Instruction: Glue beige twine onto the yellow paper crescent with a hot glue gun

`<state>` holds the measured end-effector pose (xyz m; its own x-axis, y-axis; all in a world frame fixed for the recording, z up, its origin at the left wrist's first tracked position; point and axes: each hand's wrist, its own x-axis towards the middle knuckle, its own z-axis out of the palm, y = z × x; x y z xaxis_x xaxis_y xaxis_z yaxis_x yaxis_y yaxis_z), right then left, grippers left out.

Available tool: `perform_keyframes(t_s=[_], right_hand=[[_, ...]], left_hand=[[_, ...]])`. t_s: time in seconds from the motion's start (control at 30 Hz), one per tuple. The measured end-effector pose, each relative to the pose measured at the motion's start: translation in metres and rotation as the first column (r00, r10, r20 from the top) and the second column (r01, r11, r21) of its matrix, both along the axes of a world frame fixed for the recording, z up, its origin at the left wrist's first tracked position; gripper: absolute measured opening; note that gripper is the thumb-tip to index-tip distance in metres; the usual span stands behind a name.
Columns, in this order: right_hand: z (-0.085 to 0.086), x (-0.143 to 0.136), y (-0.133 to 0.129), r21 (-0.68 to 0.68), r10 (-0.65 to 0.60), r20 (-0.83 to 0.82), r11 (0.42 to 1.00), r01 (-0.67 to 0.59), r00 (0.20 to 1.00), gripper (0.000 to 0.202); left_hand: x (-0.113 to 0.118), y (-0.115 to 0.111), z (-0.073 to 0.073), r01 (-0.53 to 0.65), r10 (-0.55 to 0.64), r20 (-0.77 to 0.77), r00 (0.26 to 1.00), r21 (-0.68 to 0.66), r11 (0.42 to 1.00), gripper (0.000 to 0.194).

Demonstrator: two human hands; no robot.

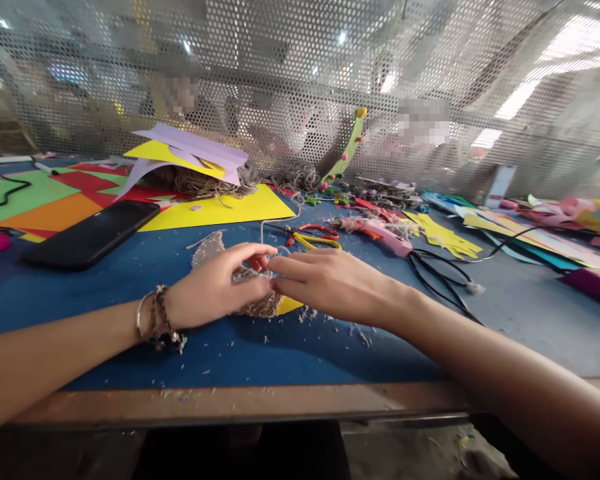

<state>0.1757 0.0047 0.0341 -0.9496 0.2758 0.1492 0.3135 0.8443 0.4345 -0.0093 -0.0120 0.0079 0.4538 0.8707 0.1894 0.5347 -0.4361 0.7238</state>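
Observation:
On the blue table mat lies a curved yellow piece [290, 305] partly covered in rows of grey-beige yarn [258, 303]; its upper left end [209, 248] shows past my left hand. My left hand [217, 283] bends over the piece, thumb and fingers curved toward their tips. From the right, my right hand [335, 283] meets it, fingers pinched together at the same spot. A loose strand of yarn [262, 230] runs down to the fingertips, which partly hide it. Just beyond lie scissors [315, 236] with red and yellow handles.
A black phone [93, 233] lies at left beside coloured paper sheets [55, 200]. Skeins of yarn [195, 181] sit under lilac paper. A pink glue gun [380, 235] with a black cable [440, 280] lies at right. A perforated metal screen [280, 80] stands behind; scraps dot the mat.

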Motion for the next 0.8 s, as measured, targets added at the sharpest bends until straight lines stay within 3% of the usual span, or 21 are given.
perform_keyframes(t_s=[0.1,0.17,0.43,0.63,0.8], right_hand=[[-0.001,0.003,0.003,-0.027,-0.001,-0.009,1.000,0.001,1.000,0.023],[-0.001,0.003,0.004,-0.044,-0.013,-0.012,0.999,0.012,1.000,0.023],[-0.002,0.004,0.001,-0.074,-0.004,-0.029,0.997,0.002,1.000,0.025],[-0.002,0.006,0.000,-0.157,-0.063,-0.020,0.986,0.059,0.998,0.025],[-0.003,0.008,0.002,-0.327,-0.086,-0.081,0.943,0.055,0.993,0.027]], left_hand=[[0.006,-0.009,-0.005,0.073,-0.004,-0.280,0.960,0.238,0.969,0.063],[0.009,-0.013,-0.008,0.100,0.006,-0.354,0.935,0.278,0.955,0.061],[0.019,-0.012,-0.010,0.050,0.050,-0.348,0.936,0.273,0.961,0.029],[0.021,-0.013,-0.011,0.054,0.045,-0.352,0.935,0.267,0.962,0.039],[0.022,-0.014,-0.010,0.057,0.041,-0.383,0.923,0.242,0.969,0.042]])
